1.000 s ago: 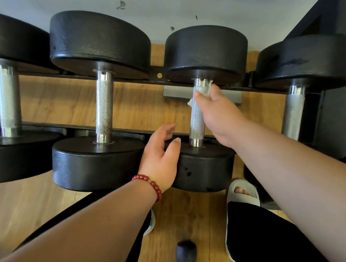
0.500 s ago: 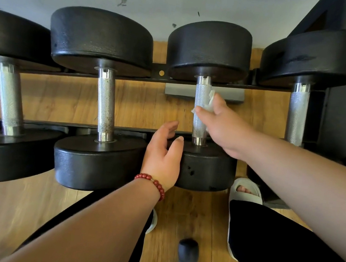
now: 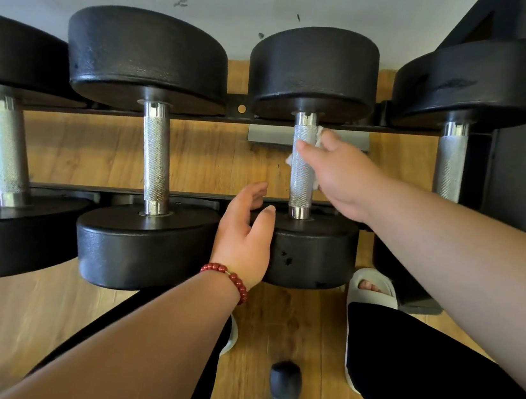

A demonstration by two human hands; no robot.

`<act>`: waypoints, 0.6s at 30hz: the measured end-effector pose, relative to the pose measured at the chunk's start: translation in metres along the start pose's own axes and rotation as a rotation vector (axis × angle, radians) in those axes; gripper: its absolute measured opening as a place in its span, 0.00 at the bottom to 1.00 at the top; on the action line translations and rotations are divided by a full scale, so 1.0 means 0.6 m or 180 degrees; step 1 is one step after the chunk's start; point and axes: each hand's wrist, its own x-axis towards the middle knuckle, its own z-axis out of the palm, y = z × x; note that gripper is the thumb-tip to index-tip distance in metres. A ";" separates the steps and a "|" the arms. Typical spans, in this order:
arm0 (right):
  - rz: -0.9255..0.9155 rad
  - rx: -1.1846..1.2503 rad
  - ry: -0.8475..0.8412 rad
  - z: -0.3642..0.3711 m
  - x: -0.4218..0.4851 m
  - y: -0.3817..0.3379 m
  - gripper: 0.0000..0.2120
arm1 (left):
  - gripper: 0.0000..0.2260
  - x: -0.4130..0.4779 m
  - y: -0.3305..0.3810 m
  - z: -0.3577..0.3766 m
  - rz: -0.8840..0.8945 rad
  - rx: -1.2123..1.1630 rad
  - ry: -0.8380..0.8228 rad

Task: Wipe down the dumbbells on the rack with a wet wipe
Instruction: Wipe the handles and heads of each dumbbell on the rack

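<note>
head view: four black dumbbells [image 3: 146, 60] are racked side by side on a dark rack [image 3: 195, 194], with the knurled steel handles pointed towards 12 o'clock. third dumbbell from the left [image 3: 314, 79], at 1 o'clock of frame centre: its handle [image 3: 301, 174] is gripped by the right hand [image 3: 341, 176], a white wet wipe [image 3: 319, 136] being held against the metal. left hand [image 3: 243, 233], at 7 o'clock of that handle: fingers are loosely spread, nothing is grasped, and the thumb is rested on the near weight head [image 3: 314, 256]. a red bead bracelet [image 3: 228, 276] is worn on the left wrist.
</note>
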 end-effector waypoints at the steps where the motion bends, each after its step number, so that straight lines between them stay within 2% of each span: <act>1: -0.0023 0.0116 0.0064 0.002 0.006 -0.005 0.26 | 0.18 0.000 0.000 0.000 0.0003 0.0007 0.0001; 3: -0.0065 -0.0050 0.0121 0.007 0.002 -0.003 0.28 | 0.18 0.001 -0.001 0.000 0.0032 0.0028 0.0008; 8: 0.0093 -0.1014 -0.0165 0.004 -0.031 0.025 0.33 | 0.18 0.002 -0.004 0.001 0.0036 0.0024 0.0033; 13: 0.0204 -0.0094 -0.0081 0.007 -0.012 0.003 0.30 | 0.18 0.002 -0.002 0.001 0.0035 0.0013 0.0021; 15: 0.0167 -0.0224 -0.0215 0.000 -0.017 0.007 0.33 | 0.18 0.002 -0.002 0.001 0.0035 0.0006 0.0011; 18: 0.0257 -0.0823 -0.0626 -0.013 -0.037 0.020 0.37 | 0.18 0.002 -0.003 0.000 0.0025 0.0004 0.0009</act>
